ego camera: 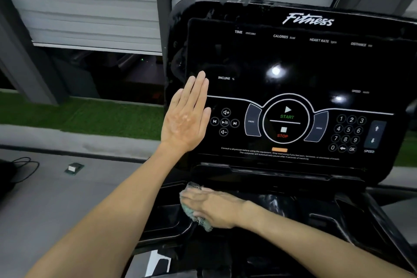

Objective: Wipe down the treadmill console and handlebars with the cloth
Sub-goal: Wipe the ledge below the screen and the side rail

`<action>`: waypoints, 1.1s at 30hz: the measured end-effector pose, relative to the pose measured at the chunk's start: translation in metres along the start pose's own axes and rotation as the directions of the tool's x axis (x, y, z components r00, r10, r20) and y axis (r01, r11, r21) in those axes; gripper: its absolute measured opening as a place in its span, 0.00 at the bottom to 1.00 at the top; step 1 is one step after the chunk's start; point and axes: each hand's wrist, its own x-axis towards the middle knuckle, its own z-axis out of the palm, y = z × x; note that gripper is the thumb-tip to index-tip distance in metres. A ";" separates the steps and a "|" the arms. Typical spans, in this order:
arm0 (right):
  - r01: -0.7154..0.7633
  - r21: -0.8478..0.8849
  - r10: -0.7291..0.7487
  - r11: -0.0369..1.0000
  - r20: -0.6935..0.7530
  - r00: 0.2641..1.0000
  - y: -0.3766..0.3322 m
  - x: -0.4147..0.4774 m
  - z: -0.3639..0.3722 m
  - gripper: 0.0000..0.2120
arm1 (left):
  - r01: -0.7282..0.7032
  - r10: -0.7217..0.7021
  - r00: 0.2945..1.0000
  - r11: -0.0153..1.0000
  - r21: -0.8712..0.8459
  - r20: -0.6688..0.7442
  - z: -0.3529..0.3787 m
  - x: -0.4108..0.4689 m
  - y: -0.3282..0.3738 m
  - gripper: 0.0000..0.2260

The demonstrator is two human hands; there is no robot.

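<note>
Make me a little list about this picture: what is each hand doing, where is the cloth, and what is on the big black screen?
console: black, display dark, word Fitness on top
buttons: START above STOP, inside a ring
left hand: flat, fingers straight, at the console's left edge
right hand: presses down on the cloth
cloth: greenish, bunched on the black tray below the console

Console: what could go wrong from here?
1. Left hand lies flat by the left edge of the console, close to the media keys; a slip could press them.
2. Right hand presses the cloth flat rather than gripping it, so the cloth might slip free.
3. Wiping upward could hit START.
</note>
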 end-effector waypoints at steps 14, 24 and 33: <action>-0.296 0.112 0.289 0.949 0.074 0.954 0.061 -0.147 -0.009 0.24 | 0.018 -0.018 1.000 1.000 0.018 0.004 0.000 0.000 0.002 0.26; -0.295 0.283 0.284 0.913 0.080 0.956 0.036 -0.137 -0.001 0.25 | 0.016 -0.016 1.000 1.000 0.013 0.012 -0.002 0.002 0.003 0.26; -0.378 0.165 0.373 0.911 0.063 0.926 0.078 -0.191 0.001 0.43 | -0.277 0.273 0.960 0.955 -0.102 -0.054 -0.008 0.042 0.073 0.27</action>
